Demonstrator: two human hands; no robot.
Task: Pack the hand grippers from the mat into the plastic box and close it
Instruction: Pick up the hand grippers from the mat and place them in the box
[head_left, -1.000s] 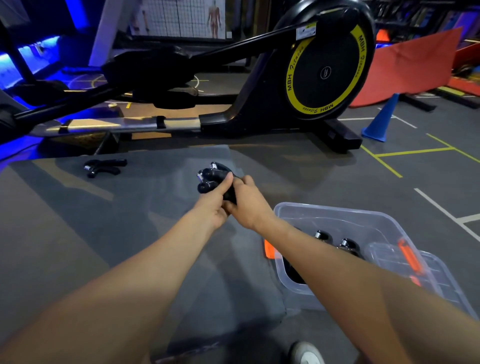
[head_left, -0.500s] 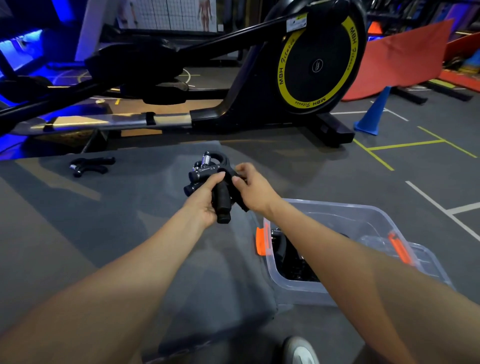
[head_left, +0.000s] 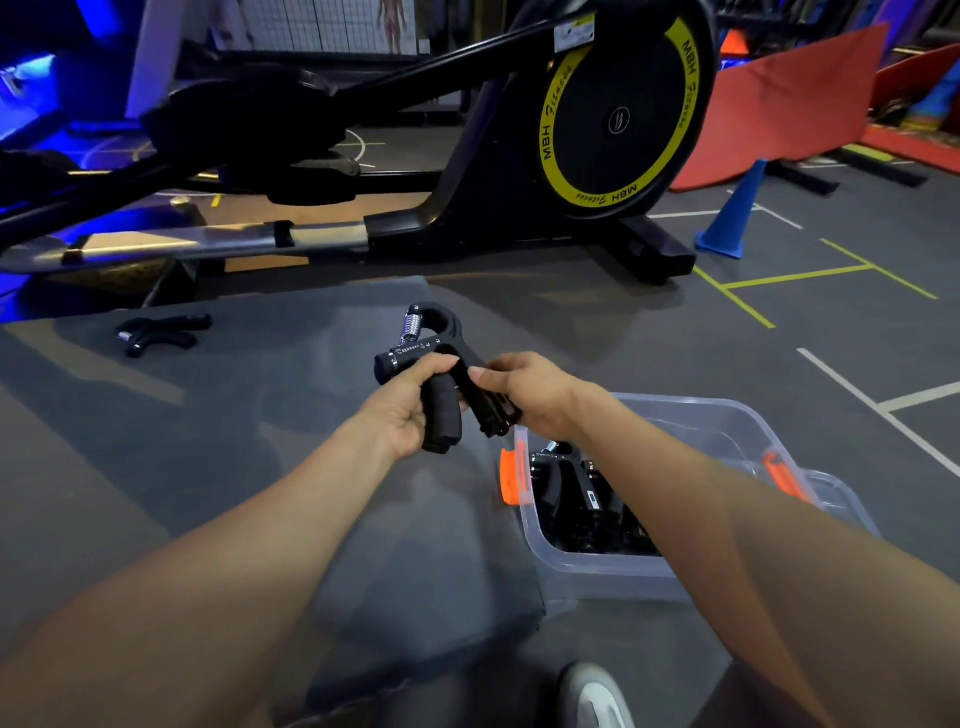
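Note:
A black hand gripper (head_left: 434, 358) with a steel spring is held above the grey mat (head_left: 208, 441). My left hand (head_left: 402, 410) grips one handle and my right hand (head_left: 524, 392) pinches the other. Just right of it stands the clear plastic box (head_left: 587, 564) with orange latches, open, with several black hand grippers (head_left: 576, 499) inside; my right forearm hides part of it. Another hand gripper (head_left: 161, 332) lies on the mat at the far left. The clear lid (head_left: 841, 499) rests beside the box on the right.
A black and yellow elliptical trainer (head_left: 597, 135) stands beyond the mat. A blue cone (head_left: 730, 213) and red mats (head_left: 779, 98) are at the back right. My shoe (head_left: 592, 696) shows at the bottom edge. Painted lines cross the floor on the right.
Both hands have lifted the hand gripper off the mat and drawn it nearer to me, turning it so the spring points up and the handles hang down.

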